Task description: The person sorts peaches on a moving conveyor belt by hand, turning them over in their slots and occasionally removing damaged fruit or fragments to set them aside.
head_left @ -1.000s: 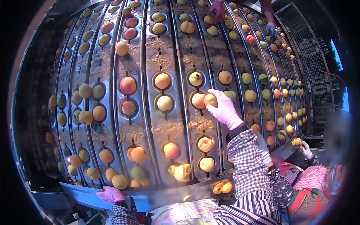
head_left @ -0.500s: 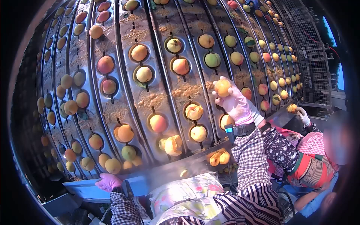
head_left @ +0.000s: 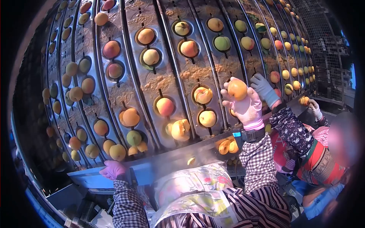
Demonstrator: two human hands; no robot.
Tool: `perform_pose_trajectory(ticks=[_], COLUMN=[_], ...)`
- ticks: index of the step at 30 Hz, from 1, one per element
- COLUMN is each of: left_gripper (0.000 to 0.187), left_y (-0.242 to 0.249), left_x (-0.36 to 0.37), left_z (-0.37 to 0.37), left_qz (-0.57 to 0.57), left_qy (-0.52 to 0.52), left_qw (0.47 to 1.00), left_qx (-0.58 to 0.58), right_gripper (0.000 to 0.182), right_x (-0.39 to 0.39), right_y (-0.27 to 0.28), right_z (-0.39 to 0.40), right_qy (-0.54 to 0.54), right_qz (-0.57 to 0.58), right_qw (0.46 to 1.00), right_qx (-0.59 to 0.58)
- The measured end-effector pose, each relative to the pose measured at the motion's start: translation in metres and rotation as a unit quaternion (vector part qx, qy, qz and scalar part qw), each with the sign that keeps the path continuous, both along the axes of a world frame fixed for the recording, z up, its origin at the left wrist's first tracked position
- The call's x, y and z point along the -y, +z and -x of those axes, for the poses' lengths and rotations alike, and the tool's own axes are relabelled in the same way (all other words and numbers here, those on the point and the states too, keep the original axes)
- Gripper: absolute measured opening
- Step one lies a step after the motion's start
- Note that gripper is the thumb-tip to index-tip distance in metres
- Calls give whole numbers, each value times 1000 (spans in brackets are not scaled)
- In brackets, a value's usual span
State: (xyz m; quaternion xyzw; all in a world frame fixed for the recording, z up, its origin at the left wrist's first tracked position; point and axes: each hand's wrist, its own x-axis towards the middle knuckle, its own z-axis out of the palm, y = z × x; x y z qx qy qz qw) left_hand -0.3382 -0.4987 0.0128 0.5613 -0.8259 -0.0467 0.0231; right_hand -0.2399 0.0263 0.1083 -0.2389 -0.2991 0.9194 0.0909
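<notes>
My right hand (head_left: 246,108), in a pink glove, is turned palm up over the metal fruit trays. Its fingers curl round an orange-yellow peach (head_left: 237,89). A broken peach (head_left: 203,95) and a whole yellow peach (head_left: 207,119) sit in round cups just left of it. My left hand (head_left: 112,170), also in a pink glove, lies on the blue metal edge (head_left: 91,178) at the lower left. Its fingers are stretched out and hold nothing. Several peaches, including a torn one (head_left: 180,130), lie in the cups between my hands.
Slatted trays (head_left: 159,81) with rows of peaches and smeared pulp fill the view ahead. At the right, a co-worker's grey-gloved hand (head_left: 265,90) reaches over the trays. Farther right, another gloved hand (head_left: 315,109) is near a peach (head_left: 304,100). Peach halves (head_left: 228,146) lie by the front edge.
The view has shifted, so the trays appear higher and farther right. My right hand still holds the peach. The co-worker's grey glove has come into sight beside it.
</notes>
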Motion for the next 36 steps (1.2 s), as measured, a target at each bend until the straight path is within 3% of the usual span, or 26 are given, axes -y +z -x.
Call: perform_pose_trajectory(ticks=[2, 5, 7, 9, 10, 12, 14, 16, 19, 22, 23, 26, 28, 30, 32, 33, 34, 36], left_gripper=[75, 75, 71, 68, 66, 63, 62, 62, 63, 67, 67, 70, 72, 75, 78, 79, 80, 81], left_y=[-5, -17, -26, -23, -21, -26, -29, -20, -23, -16, -19, -22, -25, -32, -32, -26, -27, -27], left_x=[6, 21, 31, 36, 39, 53, 67, 78, 102, 118, 126, 144, 160, 172, 169, 169, 167, 166], left_z=[-2, 0, 2, 6, 6, 11, 14, 18, 26, 33, 34, 46, 47, 48, 53, 52, 52, 52], left_qz=[-2, 35, 81, 72, 67, 96, 100, 81, 87, 52, 57, 35, 32, 15, -10, -21, -12, -11], left_qy=[-14, -11, -12, -19, -21, -28, -35, -43, -29, -31, -27, -6, -22, -25, -20, -47, -21, -2], left_qw=[1000, 999, 997, 997, 997, 995, 994, 996, 996, 998, 998, 999, 999, 999, 999, 997, 1000, 1000], left_qx=[11, 5, -8, -1, 3, -2, 1, 15, 10, 17, 20, 22, 28, 34, 30, 49, 10, -25], right_gripper=[53, 35, 28, 35, 53, 69, 91, 92, 85, 78, 70, 70, 69, 67, 69, 71, 72, 75], right_x=[12, 47, 76, 102, 114, 138, 156, 173, 185, 190, 190, 189, 185, 184, 180, 180, 186, 199], right_y=[-2, -11, 5, 7, 16, 29, 30, 31, 7, 7, 4, 21, 20, 37, 46, 37, 42, 36], right_z=[-5, -17, -12, -6, -3, 5, 10, 19, 27, 24, 17, 5, -24, -55, -94, -118, -129, -142], right_qy=[-17, -27, 64, 164, 216, 234, 295, 342, 426, 441, 393, 325, 115, 9, -14, -4, 2, 32], right_qz=[77, -44, -208, -413, -494, -589, -683, -711, -713, -699, -709, -661, -640, -554, -544, -614, -656, -669], right_qw=[996, 995, 965, 877, 817, 743, 624, 552, 493, 492, 528, 594, 718, 788, 776, 700, 661, 628], right_qx=[-45, 86, 143, 181, 204, 218, 238, 272, 259, 274, 252, 322, 248, 269, 318, 365, 365, 396])
